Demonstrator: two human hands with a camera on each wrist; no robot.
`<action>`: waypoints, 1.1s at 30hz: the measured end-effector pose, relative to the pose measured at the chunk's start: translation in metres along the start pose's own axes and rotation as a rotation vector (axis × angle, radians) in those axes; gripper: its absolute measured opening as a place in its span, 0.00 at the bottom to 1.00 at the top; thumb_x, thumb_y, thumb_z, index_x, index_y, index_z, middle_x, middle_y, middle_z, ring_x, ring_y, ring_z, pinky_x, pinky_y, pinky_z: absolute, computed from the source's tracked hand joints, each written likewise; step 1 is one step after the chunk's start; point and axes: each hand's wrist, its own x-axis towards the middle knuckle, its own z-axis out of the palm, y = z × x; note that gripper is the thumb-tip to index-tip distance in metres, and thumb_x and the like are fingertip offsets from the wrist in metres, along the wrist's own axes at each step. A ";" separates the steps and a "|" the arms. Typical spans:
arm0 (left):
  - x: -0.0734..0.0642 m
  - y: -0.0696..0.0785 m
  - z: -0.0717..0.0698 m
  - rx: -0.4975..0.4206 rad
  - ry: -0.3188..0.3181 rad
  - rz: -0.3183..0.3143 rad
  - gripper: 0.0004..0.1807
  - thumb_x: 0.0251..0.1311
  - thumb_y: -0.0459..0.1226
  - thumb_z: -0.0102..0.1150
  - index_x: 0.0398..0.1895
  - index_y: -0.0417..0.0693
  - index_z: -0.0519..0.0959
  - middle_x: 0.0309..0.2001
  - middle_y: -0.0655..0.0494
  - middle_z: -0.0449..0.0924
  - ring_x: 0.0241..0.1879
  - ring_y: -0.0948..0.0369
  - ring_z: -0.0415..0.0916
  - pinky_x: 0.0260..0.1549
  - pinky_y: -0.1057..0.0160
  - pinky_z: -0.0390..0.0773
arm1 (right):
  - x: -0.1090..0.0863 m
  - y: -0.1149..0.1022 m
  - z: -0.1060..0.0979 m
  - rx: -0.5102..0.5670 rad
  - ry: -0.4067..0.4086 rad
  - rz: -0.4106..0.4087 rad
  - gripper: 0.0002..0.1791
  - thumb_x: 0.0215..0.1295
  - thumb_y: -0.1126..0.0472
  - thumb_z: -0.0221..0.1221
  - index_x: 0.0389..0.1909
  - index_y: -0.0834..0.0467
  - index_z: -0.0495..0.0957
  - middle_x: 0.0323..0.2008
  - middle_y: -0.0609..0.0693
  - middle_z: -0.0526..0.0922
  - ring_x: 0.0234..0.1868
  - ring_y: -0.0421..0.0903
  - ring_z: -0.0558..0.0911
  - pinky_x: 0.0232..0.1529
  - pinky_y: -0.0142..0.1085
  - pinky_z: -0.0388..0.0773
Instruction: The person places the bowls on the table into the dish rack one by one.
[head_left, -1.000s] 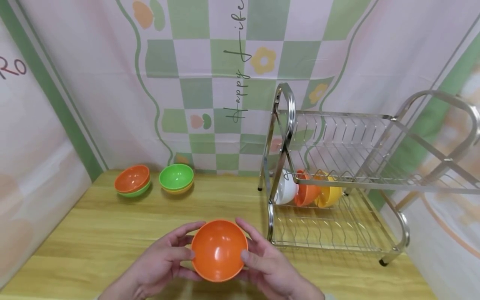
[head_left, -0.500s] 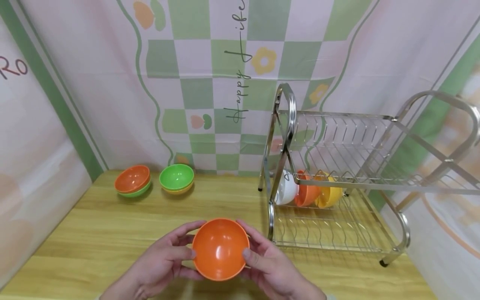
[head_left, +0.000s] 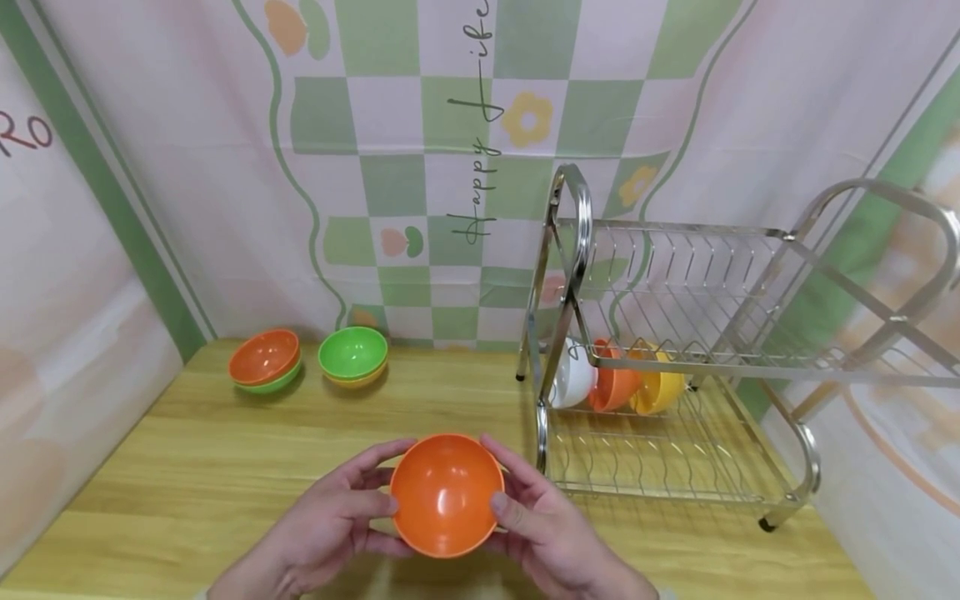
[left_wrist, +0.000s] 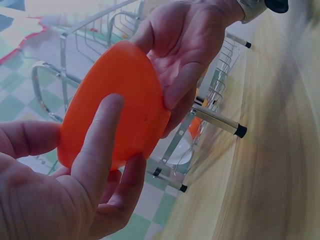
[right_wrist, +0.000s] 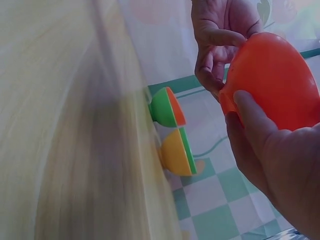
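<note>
An orange bowl [head_left: 447, 492] is held between both hands above the front of the table, its inside turned up toward the head view. My left hand [head_left: 345, 512] grips its left side, thumb at the rim and fingers spread behind. On the opposite side my right hand [head_left: 543, 517] holds it the same way. The left wrist view shows the outside of the orange bowl [left_wrist: 135, 110] with fingers against it. From the right wrist, the bowl [right_wrist: 275, 80] appears with its outer wall and foot clear of the table.
A two-tier metal dish rack [head_left: 573, 250] stands at the right. Its lower tier holds a white bowl [head_left: 573, 379], an orange bowl [head_left: 615, 387] and a yellow bowl [head_left: 660, 392] on edge. Back left are an orange-in-green stack [head_left: 264, 358] and a green-in-yellow stack [head_left: 352, 354].
Both hands and the orange bowl have shifted slightly to the right and a little farther from the person. The grip looks the same; the stacks and the rack's bowls stay put.
</note>
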 end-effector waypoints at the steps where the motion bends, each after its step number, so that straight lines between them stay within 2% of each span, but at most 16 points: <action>1: 0.001 0.000 0.000 0.001 -0.002 0.003 0.37 0.63 0.25 0.53 0.76 0.44 0.57 0.62 0.37 0.64 0.47 0.41 0.79 0.45 0.42 0.82 | 0.000 -0.001 0.000 -0.007 0.004 0.002 0.32 0.78 0.68 0.47 0.78 0.51 0.54 0.69 0.60 0.64 0.63 0.59 0.72 0.61 0.54 0.72; 5: 0.005 -0.002 0.000 0.020 -0.022 0.012 0.35 0.65 0.27 0.53 0.76 0.43 0.58 0.60 0.38 0.66 0.48 0.43 0.78 0.46 0.44 0.82 | -0.001 -0.005 -0.005 -0.048 0.024 0.013 0.32 0.77 0.68 0.49 0.78 0.52 0.55 0.68 0.60 0.64 0.63 0.59 0.72 0.61 0.54 0.73; 8: 0.011 -0.004 -0.002 0.031 -0.024 0.027 0.31 0.71 0.33 0.50 0.75 0.40 0.57 0.59 0.40 0.69 0.51 0.46 0.77 0.50 0.47 0.81 | -0.003 -0.014 -0.010 -0.087 0.025 0.019 0.31 0.77 0.69 0.49 0.77 0.51 0.57 0.69 0.58 0.64 0.63 0.59 0.72 0.60 0.53 0.74; 13: 0.025 -0.007 -0.004 0.062 0.046 0.050 0.32 0.76 0.47 0.46 0.73 0.36 0.59 0.59 0.40 0.71 0.53 0.46 0.76 0.57 0.49 0.76 | -0.014 -0.036 -0.021 -0.110 -0.029 -0.002 0.31 0.77 0.71 0.45 0.77 0.51 0.57 0.71 0.57 0.62 0.64 0.60 0.70 0.59 0.55 0.74; 16: 0.035 -0.011 -0.001 0.120 0.084 0.049 0.32 0.73 0.46 0.51 0.73 0.38 0.61 0.59 0.40 0.73 0.55 0.44 0.76 0.58 0.47 0.75 | -0.024 -0.052 -0.028 -0.111 -0.056 -0.017 0.31 0.78 0.72 0.43 0.78 0.52 0.54 0.71 0.57 0.62 0.65 0.61 0.70 0.59 0.55 0.75; 20: 0.052 -0.015 0.010 0.198 0.111 0.058 0.33 0.68 0.39 0.59 0.73 0.39 0.63 0.57 0.40 0.74 0.54 0.44 0.76 0.58 0.44 0.75 | -0.039 -0.074 -0.039 -0.140 -0.047 -0.028 0.32 0.77 0.73 0.43 0.78 0.53 0.54 0.69 0.58 0.65 0.62 0.60 0.73 0.57 0.54 0.77; 26: 0.078 -0.016 0.031 0.329 0.088 0.081 0.37 0.62 0.35 0.66 0.74 0.43 0.64 0.56 0.42 0.73 0.52 0.48 0.76 0.55 0.43 0.76 | -0.060 -0.107 -0.058 -0.219 0.000 -0.003 0.33 0.77 0.74 0.41 0.78 0.49 0.55 0.67 0.56 0.68 0.60 0.56 0.75 0.56 0.48 0.78; 29: 0.090 -0.016 0.042 0.328 0.071 0.085 0.36 0.62 0.35 0.66 0.74 0.48 0.65 0.56 0.43 0.73 0.51 0.48 0.77 0.54 0.43 0.78 | -0.069 -0.120 -0.068 -0.269 0.030 -0.024 0.34 0.77 0.76 0.40 0.78 0.48 0.56 0.66 0.55 0.69 0.59 0.55 0.76 0.56 0.47 0.79; 33: 0.105 -0.017 0.054 0.275 0.079 0.083 0.34 0.61 0.32 0.67 0.72 0.50 0.69 0.54 0.44 0.74 0.48 0.49 0.79 0.50 0.45 0.80 | -0.078 -0.131 -0.078 -0.360 0.097 -0.087 0.35 0.75 0.78 0.39 0.78 0.51 0.55 0.66 0.54 0.70 0.59 0.53 0.77 0.54 0.47 0.80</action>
